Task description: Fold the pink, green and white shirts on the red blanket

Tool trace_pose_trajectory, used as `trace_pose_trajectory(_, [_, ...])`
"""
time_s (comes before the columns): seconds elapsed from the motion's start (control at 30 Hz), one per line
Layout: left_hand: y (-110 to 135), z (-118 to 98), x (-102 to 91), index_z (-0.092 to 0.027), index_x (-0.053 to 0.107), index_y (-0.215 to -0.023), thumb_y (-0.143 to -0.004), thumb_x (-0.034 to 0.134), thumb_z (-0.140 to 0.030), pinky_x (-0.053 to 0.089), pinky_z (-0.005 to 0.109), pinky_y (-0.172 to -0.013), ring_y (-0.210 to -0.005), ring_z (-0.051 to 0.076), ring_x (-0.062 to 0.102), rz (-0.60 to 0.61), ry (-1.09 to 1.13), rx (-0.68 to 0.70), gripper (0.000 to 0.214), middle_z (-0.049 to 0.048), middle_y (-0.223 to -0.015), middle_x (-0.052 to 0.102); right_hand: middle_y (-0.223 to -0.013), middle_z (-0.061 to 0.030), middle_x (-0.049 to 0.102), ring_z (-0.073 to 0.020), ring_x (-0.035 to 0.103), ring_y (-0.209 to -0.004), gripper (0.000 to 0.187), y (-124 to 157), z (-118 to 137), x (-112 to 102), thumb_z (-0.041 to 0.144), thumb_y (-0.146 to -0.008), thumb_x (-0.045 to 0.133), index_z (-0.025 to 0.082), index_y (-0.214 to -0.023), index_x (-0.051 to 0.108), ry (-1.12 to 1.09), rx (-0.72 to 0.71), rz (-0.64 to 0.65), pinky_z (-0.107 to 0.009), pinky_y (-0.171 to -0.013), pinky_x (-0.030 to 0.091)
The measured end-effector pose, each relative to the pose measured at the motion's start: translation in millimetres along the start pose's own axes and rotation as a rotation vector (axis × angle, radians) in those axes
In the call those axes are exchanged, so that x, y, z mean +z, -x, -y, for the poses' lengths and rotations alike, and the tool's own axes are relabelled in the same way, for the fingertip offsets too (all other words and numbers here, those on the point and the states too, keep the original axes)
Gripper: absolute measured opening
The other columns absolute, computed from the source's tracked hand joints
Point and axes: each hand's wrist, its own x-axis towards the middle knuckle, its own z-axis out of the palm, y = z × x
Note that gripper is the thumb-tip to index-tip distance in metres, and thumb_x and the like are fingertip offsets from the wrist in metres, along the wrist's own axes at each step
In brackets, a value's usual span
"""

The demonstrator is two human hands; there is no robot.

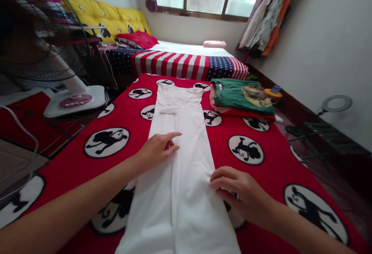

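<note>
A long white short-sleeved garment [190,145] lies lengthwise on the red blanket, its sides folded inward and one sleeve turned back near the far end. My left hand [159,148] rests over its middle fold, fingers stretched out and thumb apart, gripping nothing. At the garment's right edge is my right hand [236,186], its bent fingers and thumb closed on the cloth, where small creases show. The near end of the garment runs out of the bottom of the view.
The red blanket [180,76] has black monkeys in white circles. Folded clothes with a green shirt [232,93] on top lie at its far right. A fan [76,97] stands left, a ring light [337,103] right. A bed [174,63] is under the window.
</note>
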Motion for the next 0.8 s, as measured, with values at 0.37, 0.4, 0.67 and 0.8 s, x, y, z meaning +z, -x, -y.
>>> trace_pose_trajectory(0.37, [24, -19, 18.2, -0.024, 0.073, -0.1, -0.076, 0.061, -0.028, 0.037, 0.022, -0.058, -0.061, 0.013, 0.054, 0.048, -0.002, -0.093, 0.027, -0.0011, -0.068, 0.064, -0.09, -0.0062, 0.06, -0.0191, 0.056, -0.083, 0.014, 26, 14, 23, 0.013, -0.089, 0.048, 0.019, -0.087, 0.06, 0.226, 0.19, 0.002, -0.03, -0.074, 0.046])
trace_pose_trajectory(0.4, [28, -20, 17.6, -0.024, 0.073, -0.099, -0.077, 0.06, -0.027, 0.038, 0.022, -0.058, -0.061, 0.013, 0.054, 0.051, -0.004, -0.088, 0.027, -0.0008, -0.068, 0.064, -0.086, -0.0062, 0.06, -0.0188, 0.055, -0.08, 0.018, 26, 15, 24, 0.013, -0.091, 0.045, 0.018, -0.082, 0.059, 0.253, 0.169, 0.002, -0.03, -0.072, 0.045])
trace_pose_trajectory(0.67, [82, -11, -4.1, -0.024, 0.068, -0.097, -0.083, 0.055, -0.018, 0.041, 0.021, -0.064, -0.068, 0.013, 0.056, 0.245, -0.059, 0.093, 0.02, 0.0, -0.08, 0.062, -0.095, -0.0069, 0.063, -0.0174, 0.058, -0.082, 0.026, 42, 15, 16, 0.009, -0.088, 0.042, 0.021, -0.092, 0.063, 0.256, -0.002, -0.001, -0.029, -0.074, 0.047])
trace_pose_trajectory(0.8, [104, 5, -29.2, -0.024, 0.066, -0.1, -0.086, 0.048, -0.011, 0.045, 0.023, -0.08, -0.087, 0.015, 0.058, 0.275, -0.046, 0.141, 0.026, 0.0038, -0.099, 0.06, -0.11, -0.0096, 0.063, -0.0185, 0.061, -0.091, 0.033, 41, 6, 13, 0.007, -0.087, 0.043, 0.024, -0.109, 0.062, 0.314, -0.146, -0.079, -0.029, -0.076, 0.051])
